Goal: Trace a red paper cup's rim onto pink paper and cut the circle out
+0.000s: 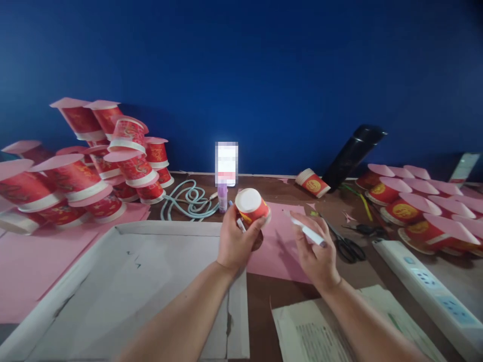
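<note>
The left hand [239, 246] covers part of a red paper cup [253, 205] and most of a small white object [241, 224] beneath it. The right hand [317, 254] masks part of a white marker [314, 234], its tip too blurred to make out. At the back edge of the tabletop [260, 311], pixelation obscures the screen of a phone [227, 161]. The right forearm [370, 314] hides the middle of a printed packet [298, 327], its text illegible. The frame cuts off a power strip [428, 289] and a white tray [169, 226].
</note>
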Demonstrator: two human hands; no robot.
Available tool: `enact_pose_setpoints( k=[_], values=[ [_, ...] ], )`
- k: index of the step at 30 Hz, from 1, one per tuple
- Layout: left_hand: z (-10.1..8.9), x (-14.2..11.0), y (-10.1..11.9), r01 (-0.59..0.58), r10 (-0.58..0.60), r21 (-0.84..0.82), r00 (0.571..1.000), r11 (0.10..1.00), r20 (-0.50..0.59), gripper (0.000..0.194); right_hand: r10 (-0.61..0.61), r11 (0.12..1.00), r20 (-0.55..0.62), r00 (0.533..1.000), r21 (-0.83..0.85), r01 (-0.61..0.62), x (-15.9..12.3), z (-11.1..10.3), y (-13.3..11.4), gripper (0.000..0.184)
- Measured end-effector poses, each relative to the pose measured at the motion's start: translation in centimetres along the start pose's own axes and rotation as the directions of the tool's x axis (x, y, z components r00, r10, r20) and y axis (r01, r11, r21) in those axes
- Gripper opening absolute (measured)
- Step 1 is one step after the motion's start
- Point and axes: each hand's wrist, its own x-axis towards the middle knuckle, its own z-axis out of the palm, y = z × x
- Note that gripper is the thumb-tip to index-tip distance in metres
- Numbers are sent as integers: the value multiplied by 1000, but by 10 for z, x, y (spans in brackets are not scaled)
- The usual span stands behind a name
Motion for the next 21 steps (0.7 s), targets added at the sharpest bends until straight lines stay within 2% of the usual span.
enact_pose_setpoints(
  k=[2,4,9,13,18,21],
  values=[
    [0,5,7,61,-62,-50,998,997,-2,43,4,999,-20,1000,-39,-5,4,-3,8,24],
    [4,11,16,70,-72,-86,997,994,-26,42,6,998,-41,999,-65,-8,7,-5,12,21],
    [20,31,31,56,-50,-48,992,997,113,44,90,993,-85,992,-69,-96,12,-8,11,21],
    [29,42,23,65,-78,77,980,995,183,43,129,989,-99,987,-66,-136,13,-11,10,25],
    [34,39,4,91,-109,81,963,993,246,42,182,981,-116,976,-43,-188,14,-11,12,29],
    [35,35,-3,58,-84,95,951,994,298,45,191,980,-107,976,-30,-195,13,-10,14,29]
  ],
)
